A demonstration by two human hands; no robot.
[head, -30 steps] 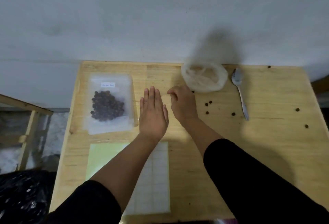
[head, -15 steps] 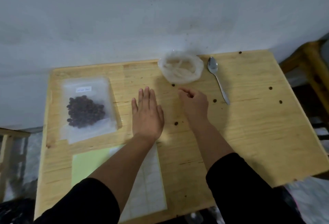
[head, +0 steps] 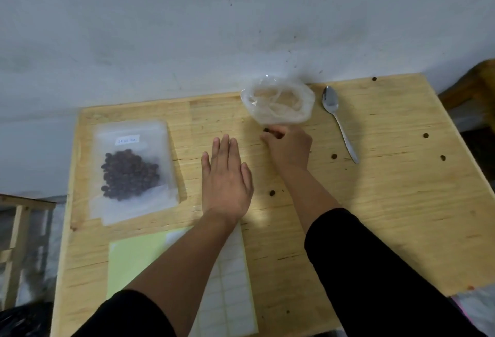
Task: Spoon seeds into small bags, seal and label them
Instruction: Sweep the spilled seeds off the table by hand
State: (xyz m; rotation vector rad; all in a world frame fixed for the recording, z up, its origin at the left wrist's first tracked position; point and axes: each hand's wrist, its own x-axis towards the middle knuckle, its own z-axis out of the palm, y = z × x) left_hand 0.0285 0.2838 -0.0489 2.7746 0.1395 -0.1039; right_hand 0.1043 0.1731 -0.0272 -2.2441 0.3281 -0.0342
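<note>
**Right hand picking up a stray seed beside the open bag**

The left hand [head: 227, 178] is lying flat on the wooden table [head: 388, 216], palm down, fingers straight and close together, holding nothing. Just to its right, the right hand [head: 288, 146] is curling in, and its fingertips are pinching a dark seed [head: 266, 129] right at the near edge of the crumpled clear plastic bag [head: 278, 103], which is sitting open-mouthed at the far edge of the table against the wall. Whether anything is lying inside that bag is hard to tell through the creased plastic.

Over on the left side of the table, a frosted zip bag [head: 134, 170] is lying flat with a heap of dark seeds showing through it and a small white label [head: 127, 140] stuck near its top; the writing on it is too small to read. Nearer the person, a sheet of white sticker labels [head: 233, 283] with a green backing is lying under the left forearm.

The metal spoon [head: 338, 122] is resting bowl-up to the right of the plastic bag, apart from both hands, handle pointing toward the person. Loose seeds are dotting the table: one [head: 272, 193] between the two forearms, one [head: 333, 156] near the spoon's handle, and others further right [head: 443, 157]. Both arms are wearing black sleeves pushed up from the wrists.
</note>
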